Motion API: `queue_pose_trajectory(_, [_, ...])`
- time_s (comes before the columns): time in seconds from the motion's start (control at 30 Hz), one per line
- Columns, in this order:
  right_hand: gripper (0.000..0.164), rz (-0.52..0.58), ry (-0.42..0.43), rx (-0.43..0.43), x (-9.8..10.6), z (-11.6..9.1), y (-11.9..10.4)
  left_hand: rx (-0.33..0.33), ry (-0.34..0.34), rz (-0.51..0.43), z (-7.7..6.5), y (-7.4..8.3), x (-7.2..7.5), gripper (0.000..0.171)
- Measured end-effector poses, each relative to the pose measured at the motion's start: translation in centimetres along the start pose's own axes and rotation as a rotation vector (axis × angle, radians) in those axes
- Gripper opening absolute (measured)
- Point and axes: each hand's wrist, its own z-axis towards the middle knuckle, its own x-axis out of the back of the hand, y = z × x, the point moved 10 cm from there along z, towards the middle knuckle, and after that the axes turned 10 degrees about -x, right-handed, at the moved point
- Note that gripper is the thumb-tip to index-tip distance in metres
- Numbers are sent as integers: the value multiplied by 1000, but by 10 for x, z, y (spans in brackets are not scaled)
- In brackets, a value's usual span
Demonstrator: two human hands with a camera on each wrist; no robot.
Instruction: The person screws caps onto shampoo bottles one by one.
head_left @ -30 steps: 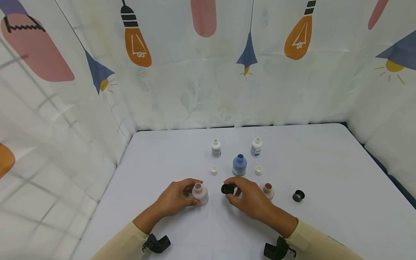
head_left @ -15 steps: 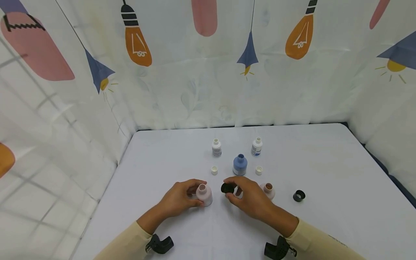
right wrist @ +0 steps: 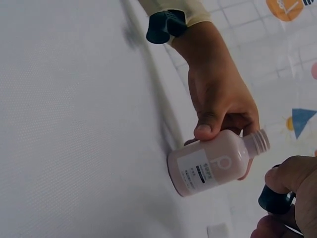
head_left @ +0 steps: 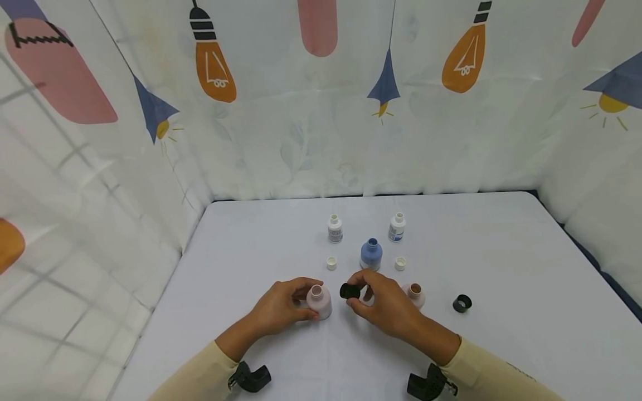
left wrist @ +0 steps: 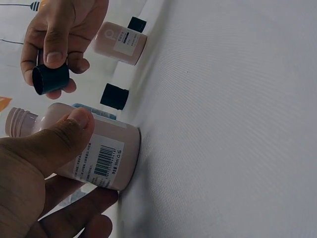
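Head view: nearer than the blue bottle [head_left: 371,257] and left of it, the left hand [head_left: 278,307] curls round the body of a pink bottle [head_left: 320,304], presumably leaving its uncapped neck free; before the blue bottle, the right hand [head_left: 383,307] pinches a black cap [head_left: 349,291] by its sides, likely to leave its opening clear.

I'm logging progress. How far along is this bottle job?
Done: all five bottles are open. In hand: the left hand grips a pink bottle; the right hand pinches a dark cap, apart from it. Remaining, probably: capping, as no bottle has its cap on.
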Motion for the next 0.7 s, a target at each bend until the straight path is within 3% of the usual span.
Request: queue_pose_trajectory(0.7, [36,-49,19,94,-2,6,-21,-36,2,-16,-2,2,0,65])
